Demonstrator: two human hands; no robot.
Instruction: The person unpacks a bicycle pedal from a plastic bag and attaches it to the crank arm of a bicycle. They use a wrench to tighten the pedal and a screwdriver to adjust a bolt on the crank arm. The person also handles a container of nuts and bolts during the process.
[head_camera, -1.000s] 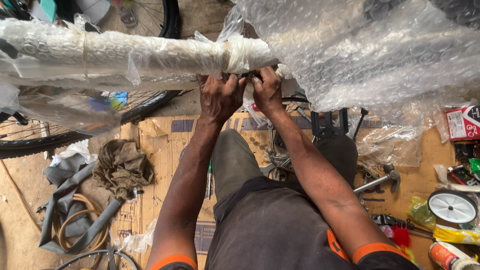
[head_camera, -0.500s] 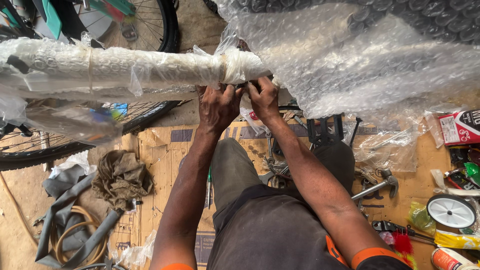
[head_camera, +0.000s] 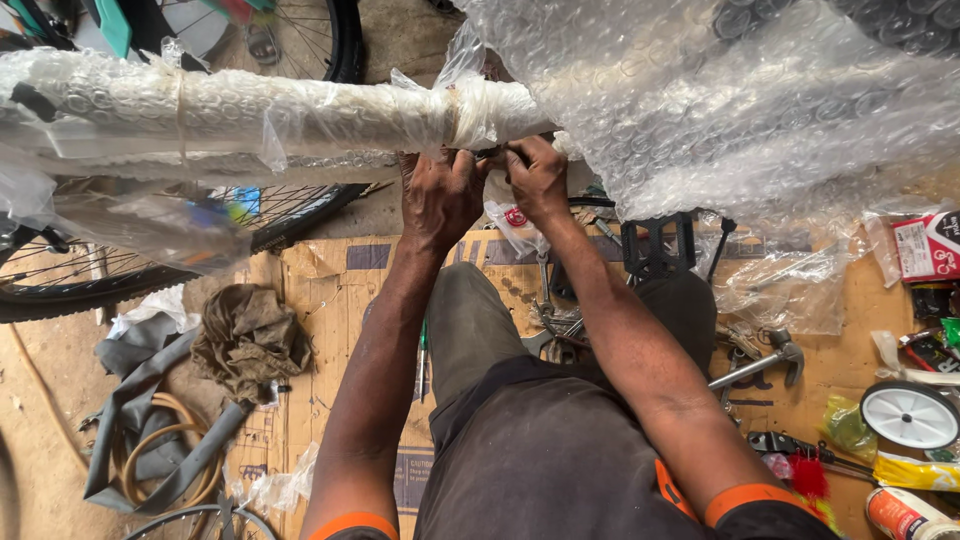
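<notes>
Bubble-wrapped bicycle tube (head_camera: 300, 105) is hanging overhead; left hand (head_camera: 440, 195) and right hand (head_camera: 537, 175) fingers are pinching its taped seam (head_camera: 462, 112), best peeled gently.

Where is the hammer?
In the head view, the hammer lies on the cardboard at right, beside the person's right arm, left of the small white wheel.
</notes>
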